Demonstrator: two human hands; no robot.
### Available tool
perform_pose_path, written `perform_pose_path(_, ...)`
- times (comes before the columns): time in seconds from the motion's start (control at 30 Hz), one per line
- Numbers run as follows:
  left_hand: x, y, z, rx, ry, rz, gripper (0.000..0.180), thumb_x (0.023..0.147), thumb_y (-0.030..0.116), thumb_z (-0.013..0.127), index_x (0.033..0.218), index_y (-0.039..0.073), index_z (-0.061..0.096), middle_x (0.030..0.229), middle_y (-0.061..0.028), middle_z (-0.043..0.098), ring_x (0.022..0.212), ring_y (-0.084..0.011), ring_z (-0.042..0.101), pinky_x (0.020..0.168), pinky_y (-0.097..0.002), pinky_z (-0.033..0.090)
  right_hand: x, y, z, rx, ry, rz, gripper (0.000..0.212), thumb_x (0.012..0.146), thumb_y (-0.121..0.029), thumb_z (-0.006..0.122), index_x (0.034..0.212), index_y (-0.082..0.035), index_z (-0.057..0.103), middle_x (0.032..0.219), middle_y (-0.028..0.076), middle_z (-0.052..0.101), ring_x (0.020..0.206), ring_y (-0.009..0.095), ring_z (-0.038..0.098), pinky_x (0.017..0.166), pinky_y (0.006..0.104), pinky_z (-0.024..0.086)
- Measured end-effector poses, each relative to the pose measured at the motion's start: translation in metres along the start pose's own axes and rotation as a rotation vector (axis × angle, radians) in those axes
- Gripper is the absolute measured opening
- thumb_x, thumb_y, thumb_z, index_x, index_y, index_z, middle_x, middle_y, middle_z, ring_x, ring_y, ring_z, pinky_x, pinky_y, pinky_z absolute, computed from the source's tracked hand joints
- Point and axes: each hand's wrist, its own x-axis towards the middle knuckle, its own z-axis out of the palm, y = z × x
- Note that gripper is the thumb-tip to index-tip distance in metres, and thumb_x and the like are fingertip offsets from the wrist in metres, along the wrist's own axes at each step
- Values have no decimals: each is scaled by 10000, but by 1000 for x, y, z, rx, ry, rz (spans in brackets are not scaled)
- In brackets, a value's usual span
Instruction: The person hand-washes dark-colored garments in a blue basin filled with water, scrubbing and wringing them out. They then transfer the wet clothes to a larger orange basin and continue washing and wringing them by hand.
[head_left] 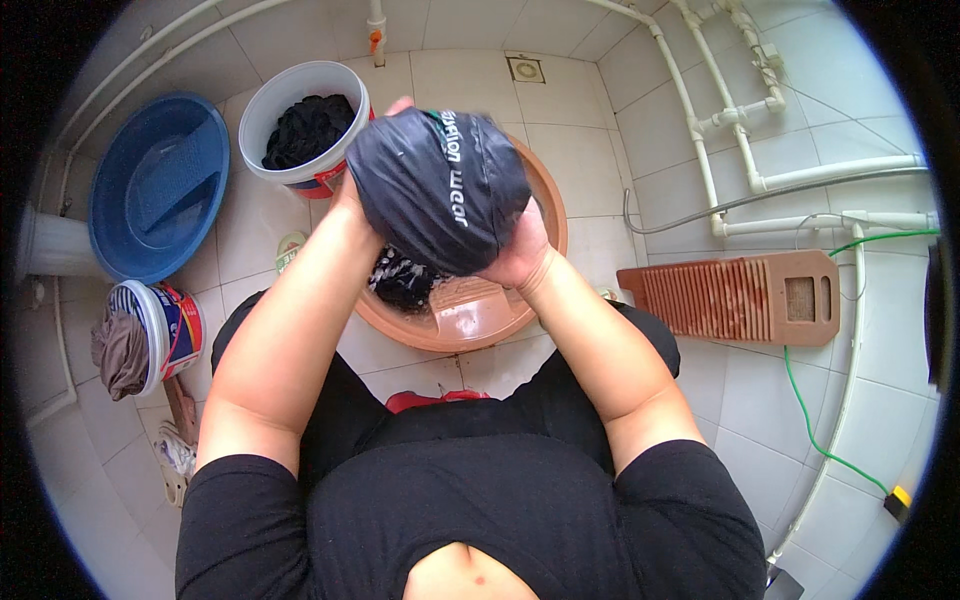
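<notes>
Both my hands hold up a bundled dark grey garment (435, 185) with white lettering on its front. My left hand (352, 192) grips its left side, with a fingertip showing at the top edge. On the lower right side, my right hand (523, 245) is closed against the fabric; some of its fingers are hidden behind it. Below the bundle stands an orange-brown basin (552, 200) with a ribbed slope inside. Dark wet cloth (402, 280) with white suds lies in the basin, partly covered by the garment.
A white bucket (262, 108) of black clothes (310, 130) stands beyond my left hand. Further left are a blue basin (160, 190) and a smaller bucket (180, 335) with a grey-brown cloth (120, 355). At right lie a brown washboard (730, 298) and a green hose (810, 425).
</notes>
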Motion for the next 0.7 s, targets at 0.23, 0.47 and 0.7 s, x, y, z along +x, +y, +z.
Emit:
perform_pose_path(0.23, -8, 3, 17, 673, 83, 264, 352, 867, 199, 430, 1169, 20, 449, 1106, -115, 539, 1033, -221, 523, 898, -347, 437, -4, -12, 11, -403, 105, -110, 1006, 655, -842, 225, 1342, -111, 303, 1342, 169, 350, 1210, 373, 358, 935, 630, 262)
perform_pose_path(0.47, -11, -16, 10, 594, 163, 202, 312, 864, 227, 398, 1064, 15, 509, 1021, -108, 565, 935, -213, 563, 830, -337, 472, -1, -20, 19, -567, 208, -645, 462, 785, -396, 559, 1063, -27, 537, 1035, 128, 599, 935, 241, 586, 869, 385, 452)
perform_pose_path(0.7, -1, -29, -21, 550, 274, 70, 289, 884, 203, 385, 1025, 10, 548, 970, -121, 604, 864, -216, 587, 786, -328, 482, -5, -12, 39, -947, 108, -707, 243, 751, -130, 498, 891, 56, 569, 834, 123, 611, 714, 186, 588, 670, 288, 481)
